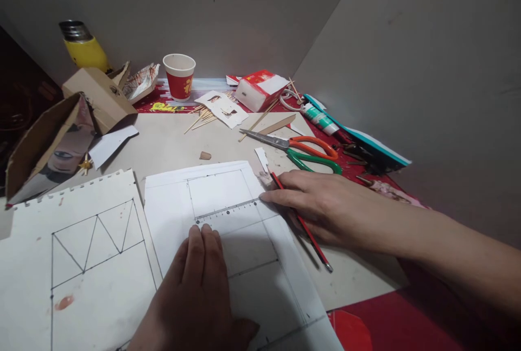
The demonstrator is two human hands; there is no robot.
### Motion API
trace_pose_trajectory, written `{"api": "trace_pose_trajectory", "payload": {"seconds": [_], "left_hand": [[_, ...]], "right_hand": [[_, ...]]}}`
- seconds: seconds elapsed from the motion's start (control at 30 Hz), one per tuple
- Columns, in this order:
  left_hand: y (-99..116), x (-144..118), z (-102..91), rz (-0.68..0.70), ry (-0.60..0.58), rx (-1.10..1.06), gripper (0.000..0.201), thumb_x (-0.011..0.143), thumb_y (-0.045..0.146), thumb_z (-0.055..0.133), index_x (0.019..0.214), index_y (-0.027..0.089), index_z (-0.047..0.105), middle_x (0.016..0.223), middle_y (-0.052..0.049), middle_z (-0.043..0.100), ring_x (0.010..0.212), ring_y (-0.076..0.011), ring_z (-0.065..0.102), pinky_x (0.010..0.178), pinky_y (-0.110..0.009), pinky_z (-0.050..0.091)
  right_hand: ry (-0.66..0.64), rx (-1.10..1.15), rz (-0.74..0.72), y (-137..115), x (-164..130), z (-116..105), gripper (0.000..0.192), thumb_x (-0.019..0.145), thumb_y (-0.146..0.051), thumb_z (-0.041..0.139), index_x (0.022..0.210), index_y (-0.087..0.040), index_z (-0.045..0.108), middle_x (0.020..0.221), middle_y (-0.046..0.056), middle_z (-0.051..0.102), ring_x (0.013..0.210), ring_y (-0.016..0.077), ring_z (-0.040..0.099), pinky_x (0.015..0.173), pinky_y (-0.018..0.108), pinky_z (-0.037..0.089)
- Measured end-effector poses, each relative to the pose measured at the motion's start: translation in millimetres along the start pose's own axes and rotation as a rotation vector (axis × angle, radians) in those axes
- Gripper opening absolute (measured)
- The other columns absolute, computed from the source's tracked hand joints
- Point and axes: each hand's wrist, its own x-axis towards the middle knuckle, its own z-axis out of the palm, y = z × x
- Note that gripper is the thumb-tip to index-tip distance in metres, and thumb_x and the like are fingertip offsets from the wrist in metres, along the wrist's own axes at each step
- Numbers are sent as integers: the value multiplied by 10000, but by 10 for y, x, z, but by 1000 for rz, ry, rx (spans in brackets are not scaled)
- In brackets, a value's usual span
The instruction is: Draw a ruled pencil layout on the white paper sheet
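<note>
A clear ruler [228, 212] lies at a slant across a white sheet [252, 242] with ruled pencil lines. My left hand [199, 280] rests on that sheet, fingers stretched out flat, the fingertips at the ruler's left end. Between the fingers of my right hand [313, 199] is a red and black pencil [313, 243], its back end pointing down toward me. That hand's forefinger touches the ruler's right end. To the left lies a notebook page [97, 307] bearing a drawn zigzag inside a strip.
Orange and green scissors [280, 142] lie beyond my right hand. Farther back are a paper cup [179, 77], a red and white carton [260, 90], wooden sticks [201, 121] and a glue tube [319, 117]. Folded cardboard [100, 99] and a yellow bottle [85, 50] stand at left.
</note>
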Motion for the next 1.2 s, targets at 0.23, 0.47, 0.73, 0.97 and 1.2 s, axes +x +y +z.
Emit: {"api": "trace_pose_trajectory", "payload": {"seconds": [0.23,0.47,0.73,0.97,1.2], "left_hand": [[-42,-12,54,48,-13,-69,896,859,769,538,1286,-7,674,1318,-274,664,1179,-419,635,999,-469,468],[-46,5,27,30,11,-89,903,856,747,562,1256,-56,668,1299,-306,658,1157,-428,635,978,-476,466],[-71,-13,74,-15,105,-51,914,807,803,590,1244,7,691,1300,-232,686,1183,-372,612,1048,-446,380],[-115,23,211,-53,231,-124,897,844,759,553,1289,-14,635,1364,-256,639,1250,-374,573,1075,-445,341],[-261,127,122,-57,222,-49,914,843,737,557,1297,-55,597,1367,-325,601,1237,-417,634,967,-467,526]], "right_hand": [[-31,6,-17,-9,-9,-8,334,946,-140,492,1235,-153,658,1044,154,640,917,269,641,726,360,514],[-36,-6,-20,-31,-1,-15,364,921,-87,494,1239,-150,658,1022,145,628,903,266,636,726,358,512],[-8,1,-12,-44,43,-75,358,953,-92,456,1246,-143,654,992,138,627,871,238,629,715,336,514],[33,-57,7,50,40,-127,367,962,-106,424,1255,-148,641,930,113,595,794,219,579,660,322,478],[81,-22,-15,211,161,-119,385,917,-99,456,1260,-138,627,990,131,614,857,248,597,713,371,510]]}}
